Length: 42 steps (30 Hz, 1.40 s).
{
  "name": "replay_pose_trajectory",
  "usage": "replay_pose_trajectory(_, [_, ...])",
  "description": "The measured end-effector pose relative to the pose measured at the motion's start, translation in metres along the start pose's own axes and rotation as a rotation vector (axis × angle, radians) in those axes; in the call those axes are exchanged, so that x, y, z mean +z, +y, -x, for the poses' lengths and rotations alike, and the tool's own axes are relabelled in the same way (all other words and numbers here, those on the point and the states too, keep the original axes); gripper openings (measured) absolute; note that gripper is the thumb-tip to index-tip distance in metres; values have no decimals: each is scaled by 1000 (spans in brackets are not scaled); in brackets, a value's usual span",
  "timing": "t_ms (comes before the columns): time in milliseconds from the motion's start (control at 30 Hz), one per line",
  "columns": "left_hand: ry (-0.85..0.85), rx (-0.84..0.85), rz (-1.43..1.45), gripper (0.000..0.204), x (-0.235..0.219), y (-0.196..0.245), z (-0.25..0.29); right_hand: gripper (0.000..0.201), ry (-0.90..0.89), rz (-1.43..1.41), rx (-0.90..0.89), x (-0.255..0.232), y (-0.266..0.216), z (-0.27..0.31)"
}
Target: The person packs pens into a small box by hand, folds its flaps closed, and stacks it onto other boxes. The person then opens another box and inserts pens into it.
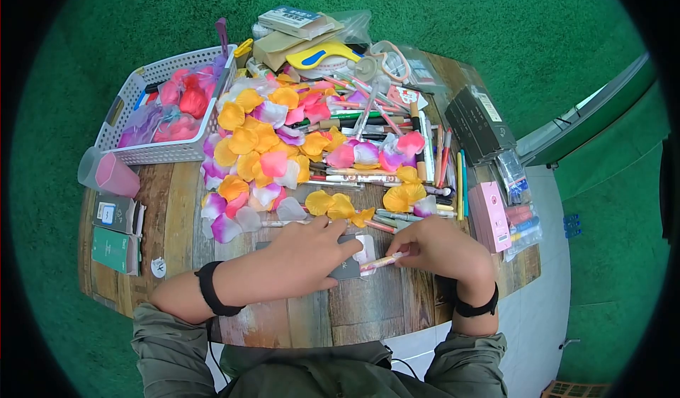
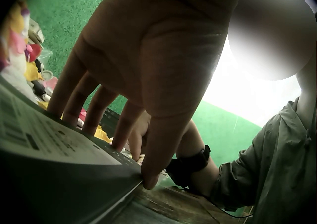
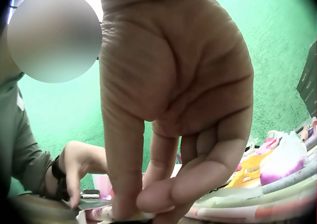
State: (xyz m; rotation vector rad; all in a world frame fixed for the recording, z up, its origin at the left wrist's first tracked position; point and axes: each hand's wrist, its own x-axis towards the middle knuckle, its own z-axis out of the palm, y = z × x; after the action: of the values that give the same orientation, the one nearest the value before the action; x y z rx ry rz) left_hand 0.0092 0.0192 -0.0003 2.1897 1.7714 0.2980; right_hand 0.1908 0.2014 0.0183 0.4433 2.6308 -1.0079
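A dark grey carton [image 1: 347,269] lies flat near the table's front, its white open end [image 1: 366,248] facing right. Across it my left hand [image 1: 304,253] holds it steady, fingers along the far side and thumb at the near edge in the left wrist view, where the box [image 2: 69,149] shows a printed white label. My right hand [image 1: 443,245] pinches a slim pen [image 1: 382,261] with a pink and white pattern between thumb and fingers. The pen's left tip is right at the carton's open end. How much of it is inside is hidden.
Yellow, pink and purple petals [image 1: 262,143] and many pens [image 1: 361,178] cover the table beyond the hands. A white basket [image 1: 163,150] stands far left, above two small boxes [image 1: 117,249]. Black boxes [image 1: 478,125] and a pink box [image 1: 490,217] stand right.
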Motion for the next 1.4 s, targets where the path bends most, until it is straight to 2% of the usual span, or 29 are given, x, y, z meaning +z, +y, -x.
replay_pose_trajectory(167, [-6,-14,-3,56,0,1,0,18,-50,-26,-37,4,-7,-5])
replay_pose_trajectory(267, [22,-1,-5,57,1,0,0,24,-90,-10,6,0,-18,-4])
replay_pose_trajectory(433, [51,0,26,60,-4,1,0,25,-126,-73,-125,3,-13,-5])
replay_pose_trajectory(567, [74,-15,56,61,-12,2,1,25,-100,-99,-129,-2,-9,-5])
replay_pose_trajectory(667, [136,-2,89,62,-17,3,2,21,4,-176,-224,-7,-12,-4])
replay_pose_trajectory(733, [184,-49,128,61,-24,6,3,18,137,-136,-352,-10,-13,-3])
replay_pose_trajectory(767, [184,-49,127,61,-26,7,3,18,138,-135,-353,-11,-15,-3])
replay_pose_trajectory(833, [297,-80,173,57,-29,8,3,19,269,-173,-396,-14,-22,-1])
replay_pose_trajectory(967, [352,-96,233,59,-29,8,0,21,321,-218,-350,-15,-31,4])
replay_pose_trajectory(1033, [406,-78,282,63,-29,8,0,26,456,-227,-424,-13,-32,4])
replay_pose_trajectory(1067, [406,-78,282,63,-27,7,-1,26,456,-227,-424,-13,-32,5])
replay_pose_trajectory(1133, [550,-9,300,60,-23,6,-4,30,523,-238,-450,-13,-31,6])
replay_pose_trajectory(1400, [590,21,337,66,-16,2,-6,44,533,-224,-519,-14,-36,9])
